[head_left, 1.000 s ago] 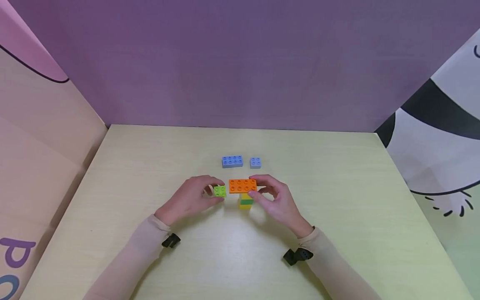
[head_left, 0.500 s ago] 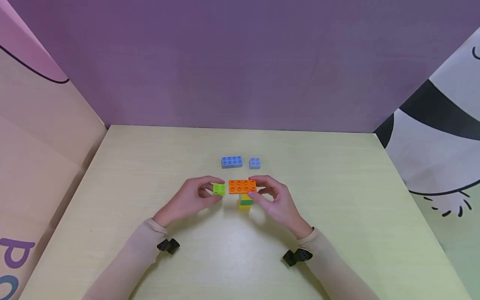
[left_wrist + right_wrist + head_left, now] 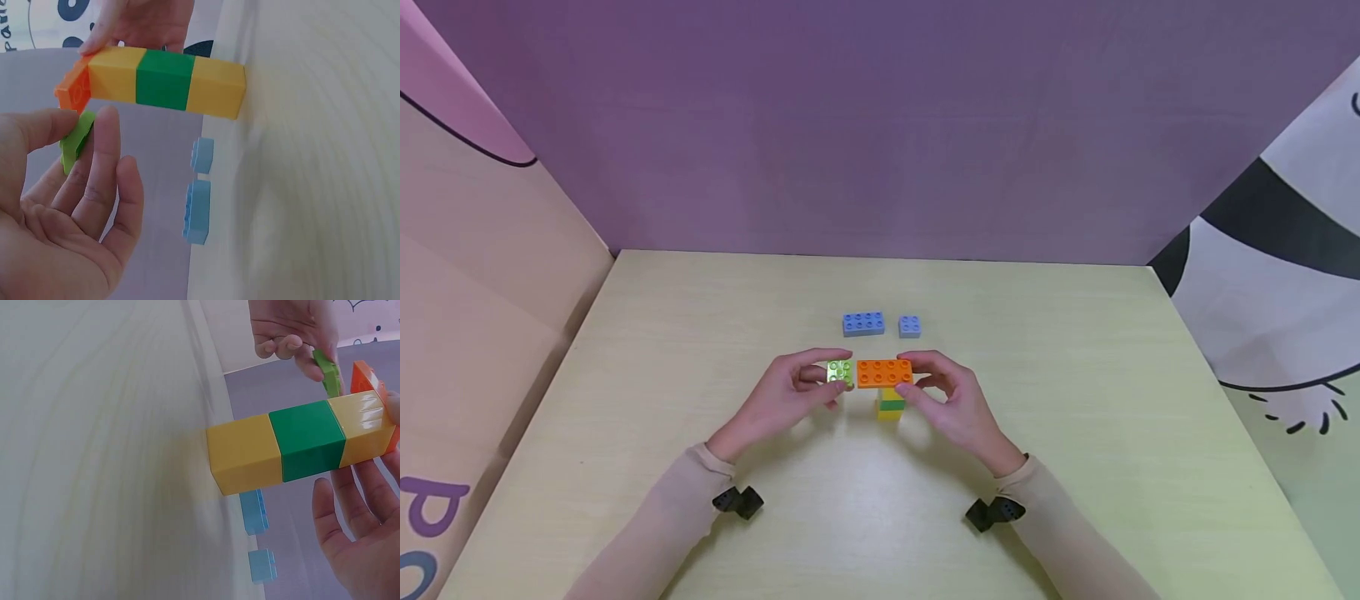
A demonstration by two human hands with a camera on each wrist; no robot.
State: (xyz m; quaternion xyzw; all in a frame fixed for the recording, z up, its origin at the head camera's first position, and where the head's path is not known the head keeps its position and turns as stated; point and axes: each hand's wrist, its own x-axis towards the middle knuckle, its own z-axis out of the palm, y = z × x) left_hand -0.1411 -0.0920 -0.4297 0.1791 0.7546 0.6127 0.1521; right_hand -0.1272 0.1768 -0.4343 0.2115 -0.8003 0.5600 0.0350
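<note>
My left hand (image 3: 784, 402) pinches a small lime-green brick (image 3: 839, 372) between thumb and fingers, just left of an orange eight-stud brick (image 3: 883, 373). In the left wrist view the lime-green brick (image 3: 77, 142) is tilted, its near end right by the orange brick's edge. The orange brick caps an upright tower of yellow, green (image 3: 307, 440) and yellow blocks standing on the table. With thumb and fingers my right hand (image 3: 953, 406) grips the orange brick's right end at the top of the tower.
Behind the tower lie a longer blue brick (image 3: 863, 324) and a smaller blue brick (image 3: 909, 326), side by side on the pale wooden table (image 3: 1060, 358). A purple panel (image 3: 880, 133) rises at the table's back edge, with printed panels at both sides.
My left hand has turned and lifted slightly, tilting the lime-green brick and bringing it up level with the orange brick. The right hand and the tower have stayed in place.
</note>
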